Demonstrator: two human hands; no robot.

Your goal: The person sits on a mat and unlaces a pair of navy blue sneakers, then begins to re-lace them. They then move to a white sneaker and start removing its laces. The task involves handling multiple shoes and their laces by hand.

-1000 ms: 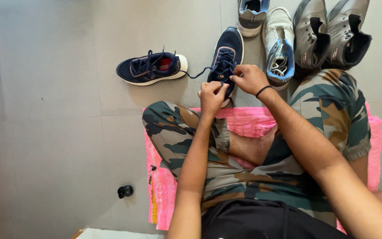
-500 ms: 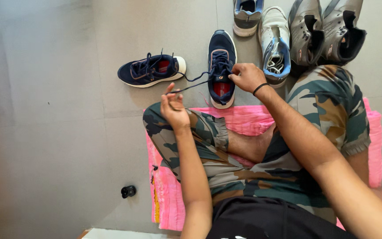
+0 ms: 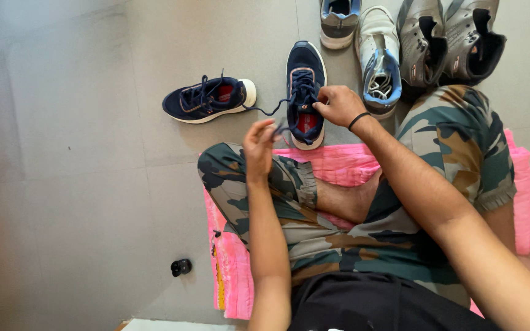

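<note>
The grey tiled floor (image 3: pixel 75 153) fills the left half and top of the frame. You sit cross-legged on it in camouflage shorts (image 3: pixel 455 147), on a pink mat (image 3: pixel 231 270) that shows at lower centre and along the right edge.

Along the top right of the frame stands a row of shoes: a pair of grey shoes (image 3: pixel 449 40) at the far right, a white and blue shoe (image 3: pixel 378 58) beside them, and a grey and blue shoe (image 3: pixel 338 21) cut off by the top edge.

The navy shoe (image 3: pixel 305 92) you are working on stands at upper centre, toe pointing up the frame, its heel just at the edge of the mat. Its twin, the second navy shoe (image 3: pixel 207 98), lies to the left of it, toe pointing left, with its laces loose.

Your right hand (image 3: pixel 338 105) rests on the right side of the navy shoe, its grip pinched closed on the lacing at the tongue. Your left hand (image 3: pixel 259 144) is lifted just left of the shoe's heel, above your knee; its fingers are loosely curled, and the dark lace (image 3: pixel 265 112) runs from the shoe to its fingertips, held there. A black band (image 3: pixel 358 121) circles your right wrist.

A small black object (image 3: pixel 181 267) lies on the floor at lower left, close to the mat's edge.
</note>
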